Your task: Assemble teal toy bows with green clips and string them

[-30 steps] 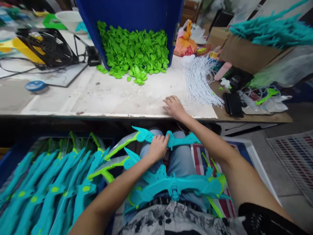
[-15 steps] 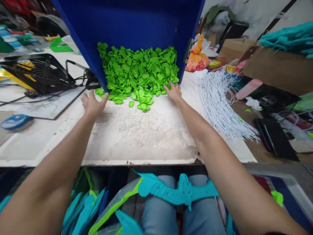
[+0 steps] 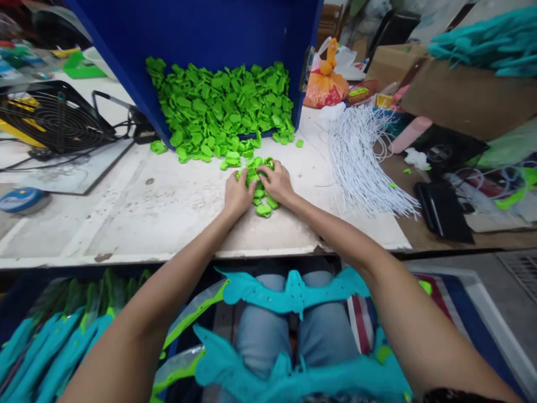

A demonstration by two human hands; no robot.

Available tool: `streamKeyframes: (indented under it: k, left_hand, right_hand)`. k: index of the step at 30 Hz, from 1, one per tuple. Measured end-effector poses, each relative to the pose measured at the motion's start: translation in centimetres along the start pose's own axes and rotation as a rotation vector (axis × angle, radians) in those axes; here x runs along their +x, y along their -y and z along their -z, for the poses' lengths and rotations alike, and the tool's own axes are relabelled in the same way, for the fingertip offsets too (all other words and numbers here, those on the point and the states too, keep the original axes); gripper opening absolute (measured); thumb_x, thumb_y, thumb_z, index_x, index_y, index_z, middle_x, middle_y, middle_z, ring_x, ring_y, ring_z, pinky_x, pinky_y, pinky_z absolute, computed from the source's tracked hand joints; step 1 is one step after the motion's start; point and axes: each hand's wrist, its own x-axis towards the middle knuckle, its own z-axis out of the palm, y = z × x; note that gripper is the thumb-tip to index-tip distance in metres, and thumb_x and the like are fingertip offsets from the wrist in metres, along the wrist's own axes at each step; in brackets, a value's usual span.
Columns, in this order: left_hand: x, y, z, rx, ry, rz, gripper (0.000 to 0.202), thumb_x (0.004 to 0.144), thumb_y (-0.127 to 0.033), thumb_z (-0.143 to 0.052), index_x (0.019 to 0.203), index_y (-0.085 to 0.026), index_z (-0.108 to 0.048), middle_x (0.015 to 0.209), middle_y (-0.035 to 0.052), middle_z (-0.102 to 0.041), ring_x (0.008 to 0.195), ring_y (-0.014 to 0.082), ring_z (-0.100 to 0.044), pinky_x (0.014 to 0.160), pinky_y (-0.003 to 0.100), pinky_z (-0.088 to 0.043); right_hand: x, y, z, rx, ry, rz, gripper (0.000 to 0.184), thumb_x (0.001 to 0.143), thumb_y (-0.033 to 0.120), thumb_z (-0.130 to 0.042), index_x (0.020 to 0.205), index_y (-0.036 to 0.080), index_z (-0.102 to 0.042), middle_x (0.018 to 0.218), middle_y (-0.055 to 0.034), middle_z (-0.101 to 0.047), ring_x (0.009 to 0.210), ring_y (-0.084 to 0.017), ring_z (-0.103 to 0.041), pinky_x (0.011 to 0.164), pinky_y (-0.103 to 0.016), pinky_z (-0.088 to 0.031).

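Observation:
A heap of small bright green plastic pieces [image 3: 222,106] spills out of a tipped blue bin [image 3: 201,33] onto the white worktable [image 3: 168,207]. My left hand [image 3: 238,193] and my right hand [image 3: 276,182] are cupped side by side around a small clump of green pieces [image 3: 260,193] in front of the heap. The fingers of both curl over the clump and press on it. A teal toy bow part [image 3: 293,291] lies across my knees below the table edge.
A black fan [image 3: 54,117] and a blue tape roll [image 3: 17,198] are at the left. White cords [image 3: 361,162] fan out to the right, beside a cardboard box [image 3: 457,95] and a black wallet [image 3: 440,210]. Teal and green toy parts [image 3: 50,347] fill a crate at lower left.
Both hands have come back from the edges of the green heap towards me and closed together, dragging a small clump of green pieces with them. One second ago the left hand held the teal bow part.

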Motion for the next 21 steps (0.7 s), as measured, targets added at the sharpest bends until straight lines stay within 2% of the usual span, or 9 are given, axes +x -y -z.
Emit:
streamKeyframes:
  k: [2,4,7,8,10,12,14,17,21]
  left_hand:
    - [-2.5,-1.7,0.6,0.037,0.010,-0.042,0.054,0.075,-0.034,-0.065,0.123,-0.013,-0.056,0.139,0.0234,-0.043,0.136,0.0380,-0.031,0.111,0.056,-0.020]
    - [-5.1,-3.4,1.8,0.016,-0.068,-0.084,0.056,0.074,-0.035,-0.067,0.124,-0.014,-0.054,0.142,0.0216,-0.041,0.138,0.0366,-0.027,0.113,0.054,-0.019]
    - [-10.2,-5.7,3.7,-0.072,-0.108,-0.172,0.035,0.083,-0.037,-0.057,0.111,-0.017,-0.061,0.120,0.0149,-0.060,0.120,0.0270,-0.050,0.105,0.040,-0.037]
    - [-12.2,-6.3,4.1,-0.074,-0.047,-0.197,0.029,0.086,-0.038,-0.053,0.104,-0.018,-0.064,0.107,0.0123,-0.065,0.107,0.0242,-0.058,0.099,0.037,-0.042]
    - [-16.6,-6.9,4.1,-0.010,0.170,-0.221,0.027,0.088,-0.038,-0.049,0.093,-0.018,-0.066,0.089,0.0095,-0.068,0.088,0.0218,-0.063,0.087,0.034,-0.048]
    - [-20.7,-7.1,3.3,0.117,0.414,-0.197,0.030,0.088,-0.040,-0.051,0.098,-0.017,-0.067,0.092,0.0107,-0.069,0.087,0.0237,-0.064,0.083,0.035,-0.050]
    - [-23.5,-6.9,2.4,0.251,0.579,-0.160,0.038,0.086,-0.041,-0.054,0.112,-0.015,-0.063,0.104,0.0137,-0.068,0.097,0.0269,-0.063,0.085,0.037,-0.049]
    - [-25.2,-7.0,1.7,0.384,0.723,-0.150,0.044,0.087,-0.043,-0.053,0.119,-0.012,-0.059,0.111,0.0156,-0.065,0.106,0.0283,-0.061,0.089,0.036,-0.047]
    - [-24.0,-8.0,1.7,0.461,0.899,-0.087,0.041,0.088,-0.045,-0.052,0.111,-0.012,-0.061,0.107,0.0157,-0.067,0.104,0.0291,-0.062,0.084,0.034,-0.046]
  right_hand:
    - [-3.7,-1.5,1.8,-0.032,0.052,0.055,0.037,0.094,0.032,-0.042,0.126,0.024,-0.057,0.135,-0.0132,-0.042,0.124,-0.027,-0.041,0.104,-0.044,-0.033]
    - [-7.1,-2.8,3.8,-0.051,0.081,0.094,0.040,0.094,0.029,-0.042,0.133,0.025,-0.052,0.138,-0.0121,-0.040,0.127,-0.025,-0.038,0.104,-0.043,-0.034]
    - [-11.1,-3.6,6.4,-0.070,0.013,0.082,0.042,0.094,0.029,-0.042,0.134,0.024,-0.050,0.134,-0.0117,-0.045,0.126,-0.025,-0.039,0.101,-0.041,-0.036]
    - [-12.0,-3.4,7.0,-0.078,-0.009,0.077,0.039,0.094,0.030,-0.042,0.131,0.022,-0.054,0.129,-0.0120,-0.049,0.121,-0.025,-0.042,0.100,-0.040,-0.036]
    - [-13.1,-2.6,7.3,-0.103,0.003,0.095,0.035,0.095,0.033,-0.042,0.119,0.019,-0.063,0.116,-0.0122,-0.057,0.111,-0.025,-0.047,0.097,-0.039,-0.037]
    - [-13.2,-1.3,6.7,-0.140,0.062,0.125,0.036,0.093,0.038,-0.045,0.112,0.015,-0.066,0.107,-0.0127,-0.060,0.106,-0.026,-0.048,0.094,-0.039,-0.037]
    - [-12.8,-0.3,5.8,-0.173,0.107,0.127,0.036,0.091,0.037,-0.051,0.112,0.012,-0.065,0.109,-0.0146,-0.060,0.107,-0.028,-0.047,0.093,-0.040,-0.037]
    - [-12.6,-0.3,5.3,-0.130,0.129,0.111,0.030,0.088,0.027,-0.055,0.111,0.011,-0.066,0.109,-0.0152,-0.060,0.105,-0.027,-0.050,0.092,-0.038,-0.038]
    - [-14.1,-3.6,7.6,0.040,0.163,0.212,0.027,0.084,0.023,-0.060,0.109,0.015,-0.067,0.103,-0.0100,-0.061,0.098,-0.022,-0.055,0.086,-0.032,-0.043]
